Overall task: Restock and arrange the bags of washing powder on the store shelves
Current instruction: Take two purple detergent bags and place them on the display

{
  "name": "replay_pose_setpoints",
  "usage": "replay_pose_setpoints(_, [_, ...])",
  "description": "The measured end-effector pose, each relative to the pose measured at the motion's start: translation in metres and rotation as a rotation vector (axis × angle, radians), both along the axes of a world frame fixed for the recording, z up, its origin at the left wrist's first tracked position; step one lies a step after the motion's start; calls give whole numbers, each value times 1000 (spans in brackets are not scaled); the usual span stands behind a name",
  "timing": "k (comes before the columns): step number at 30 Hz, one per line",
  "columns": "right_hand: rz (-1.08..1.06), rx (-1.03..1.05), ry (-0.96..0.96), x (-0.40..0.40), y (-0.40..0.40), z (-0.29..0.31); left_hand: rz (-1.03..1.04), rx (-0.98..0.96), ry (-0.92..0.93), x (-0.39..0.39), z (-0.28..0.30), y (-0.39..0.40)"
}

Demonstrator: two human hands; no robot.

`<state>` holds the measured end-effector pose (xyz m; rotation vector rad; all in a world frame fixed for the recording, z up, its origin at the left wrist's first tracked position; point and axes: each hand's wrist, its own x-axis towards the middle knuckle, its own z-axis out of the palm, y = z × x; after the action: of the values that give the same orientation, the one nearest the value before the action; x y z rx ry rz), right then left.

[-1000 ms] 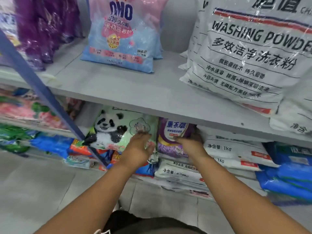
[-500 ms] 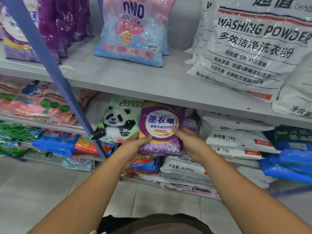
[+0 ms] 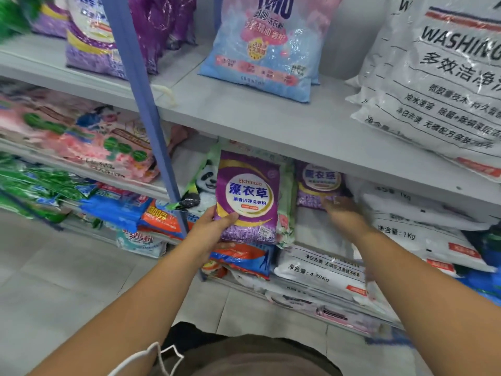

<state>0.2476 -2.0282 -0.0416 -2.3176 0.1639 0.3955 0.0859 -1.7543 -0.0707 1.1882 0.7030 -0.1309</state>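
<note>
My left hand (image 3: 214,229) grips the lower left corner of a purple lavender washing powder bag (image 3: 248,196), held upright in front of the middle shelf. Behind it stands a green panda bag (image 3: 203,183). My right hand (image 3: 343,213) reaches into the shelf to the right, fingers against the bottom of a second purple bag (image 3: 318,183) standing further back. Whether it grips that bag is blurred.
A blue shelf post (image 3: 141,104) stands just left of my left hand. Above, the grey upper shelf (image 3: 271,115) carries a blue-pink bag (image 3: 265,47) and large white bags (image 3: 439,85). White 1 kg bags (image 3: 417,234) are stacked to the right; tiled floor lies below.
The purple bag was pulled out from the shelf with both hands. Now only my left hand holds it, and my right hand has moved right to the second purple bag.
</note>
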Motion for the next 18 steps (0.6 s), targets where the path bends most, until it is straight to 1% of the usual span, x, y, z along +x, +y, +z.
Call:
replay_pose_setpoints(3, [-19,-177,17,14,2,-1,87,-99,79,-7,-2,0])
replay_pose_setpoints(5, [-56,-195,-18,23,6,-3,110,-137,95,-8,-5,0])
replay_pose_setpoints(10, [-96,-268,-71,41,15,-18,127,-92,97,-9,0,-4])
replay_pose_setpoints(12, [-116,-241,-57,44,14,-20,126,-65,95,-10,3,-5])
replay_pose_setpoints(15, [-120,-203,60,52,5,-31,121,-38,90,-14,6,-5])
replay_pose_setpoints(17, [-136,-113,67,52,0,-34,119,-26,97,-14,9,-4])
replay_pose_setpoints(18, [-153,-15,51,54,-1,-36,119,-20,101,-14,11,-3])
